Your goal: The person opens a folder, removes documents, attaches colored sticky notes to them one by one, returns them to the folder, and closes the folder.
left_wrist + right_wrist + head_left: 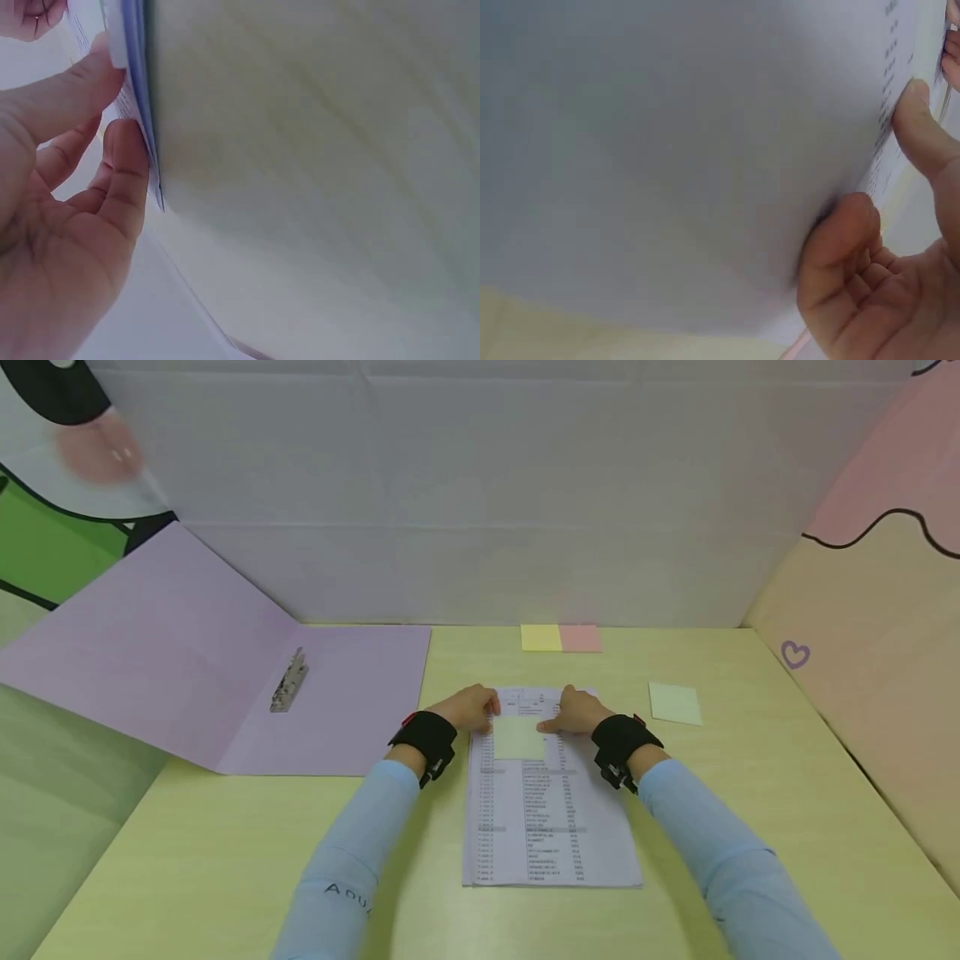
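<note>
A thick stack of printed sheets [540, 827] lies on the table in the head view, with a pale green sticky note [519, 742] flat near its top. My left hand [471, 708] is at the stack's upper left. Its thumb [94, 79] touches the note's left side, and the bent fingers rest on the sheet by its edge. Across from it, my right hand [579, 710] has the thumb [922, 120] stretched onto the note's upper right, while its fingertips [844, 225] touch the paper. Neither hand grips the stack; both press from above.
At the left an open lilac folder [360, 693] with a metal clip [289, 681] leans its cover on the wall. Yellow [541, 638] and pink notes [581, 638] lie at the back edge. Another pale green note [675, 703] lies right of the stack.
</note>
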The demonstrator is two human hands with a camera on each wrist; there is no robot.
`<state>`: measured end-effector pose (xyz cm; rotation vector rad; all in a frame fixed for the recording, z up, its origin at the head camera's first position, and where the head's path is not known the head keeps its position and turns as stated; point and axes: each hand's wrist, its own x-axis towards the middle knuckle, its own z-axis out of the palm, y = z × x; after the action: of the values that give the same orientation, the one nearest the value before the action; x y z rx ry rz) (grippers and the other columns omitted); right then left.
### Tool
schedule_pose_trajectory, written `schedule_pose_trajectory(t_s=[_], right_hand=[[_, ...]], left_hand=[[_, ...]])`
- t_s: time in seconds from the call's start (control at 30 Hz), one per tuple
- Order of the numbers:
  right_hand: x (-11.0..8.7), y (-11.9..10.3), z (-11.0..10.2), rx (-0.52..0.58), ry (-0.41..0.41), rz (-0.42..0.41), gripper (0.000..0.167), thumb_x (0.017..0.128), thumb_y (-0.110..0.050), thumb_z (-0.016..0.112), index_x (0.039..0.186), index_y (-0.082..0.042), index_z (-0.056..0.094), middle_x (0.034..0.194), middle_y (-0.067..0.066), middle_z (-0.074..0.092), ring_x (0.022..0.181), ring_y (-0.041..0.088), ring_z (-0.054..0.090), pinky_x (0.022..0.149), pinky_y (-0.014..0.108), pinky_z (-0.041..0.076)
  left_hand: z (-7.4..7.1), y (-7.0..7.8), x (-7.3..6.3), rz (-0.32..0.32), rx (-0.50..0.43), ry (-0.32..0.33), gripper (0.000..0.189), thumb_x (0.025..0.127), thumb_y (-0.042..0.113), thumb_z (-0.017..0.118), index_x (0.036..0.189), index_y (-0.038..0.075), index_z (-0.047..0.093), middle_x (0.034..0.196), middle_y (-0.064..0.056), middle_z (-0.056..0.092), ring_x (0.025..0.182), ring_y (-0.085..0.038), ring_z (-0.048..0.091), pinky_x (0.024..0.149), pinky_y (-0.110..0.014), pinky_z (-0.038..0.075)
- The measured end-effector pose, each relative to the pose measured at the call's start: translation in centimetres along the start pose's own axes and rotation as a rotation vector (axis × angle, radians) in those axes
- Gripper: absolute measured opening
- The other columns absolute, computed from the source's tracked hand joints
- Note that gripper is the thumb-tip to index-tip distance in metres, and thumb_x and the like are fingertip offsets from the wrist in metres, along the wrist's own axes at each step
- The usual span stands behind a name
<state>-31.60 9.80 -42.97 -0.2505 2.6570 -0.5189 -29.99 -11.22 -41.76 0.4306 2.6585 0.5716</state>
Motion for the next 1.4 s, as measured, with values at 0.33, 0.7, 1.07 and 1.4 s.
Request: schedule_pose_trajectory(t_s=[0.33, 0.7, 1.07, 1.4], right_hand=[[3.2, 3.3, -4.1, 0.202, 0.467, 0.061, 0.036, 0.09, -0.026, 0.057, 0.104, 0.007, 0.063, 0.102, 0.023, 0.065, 0.086, 0.035, 0.062, 0.071, 0.041, 0.05], [8.2, 5.5, -5.7, 0.189, 0.382, 0.172, 0.058, 0.086, -0.04, 0.057, 0.112, 0.011, 0.056, 0.116, 0.031, 0.055, 0.102, 0.042, 0.052, 0.089, 0.047, 0.041], [9.9, 6.4, -5.3, 0.291, 0.333, 0.362, 0.073, 0.079, -0.04, 0.065, 0.129, 0.009, 0.041, 0.129, 0.031, 0.038, 0.119, 0.046, 0.033, 0.098, 0.054, 0.031], [9.5, 5.9, -5.7, 0.398, 0.345, 0.376, 0.081, 0.078, -0.032, 0.069, 0.133, 0.011, 0.028, 0.13, 0.03, 0.034, 0.116, 0.042, 0.039, 0.095, 0.046, 0.037]], left_hand=[[-0.1, 0.4, -2.9, 0.08, 0.009, 0.098, 0.045, 0.087, 0.019, 0.062, 0.128, 0.005, 0.049, 0.126, -0.013, 0.05, 0.116, -0.025, 0.049, 0.098, -0.036, 0.04], [1.9, 3.1, -9.1, 0.184, 0.083, 0.15, 0.044, 0.086, 0.022, 0.063, 0.126, 0.006, 0.052, 0.129, -0.011, 0.05, 0.118, -0.026, 0.049, 0.097, -0.038, 0.041], [2.8, 4.2, -11.4, 0.26, 0.199, 0.219, 0.046, 0.086, 0.023, 0.065, 0.125, 0.004, 0.052, 0.126, -0.01, 0.052, 0.116, -0.023, 0.049, 0.095, -0.034, 0.042], [3.3, 3.6, -11.7, 0.26, 0.189, 0.234, 0.046, 0.085, 0.022, 0.066, 0.124, 0.003, 0.052, 0.123, -0.009, 0.053, 0.113, -0.022, 0.049, 0.094, -0.033, 0.043]])
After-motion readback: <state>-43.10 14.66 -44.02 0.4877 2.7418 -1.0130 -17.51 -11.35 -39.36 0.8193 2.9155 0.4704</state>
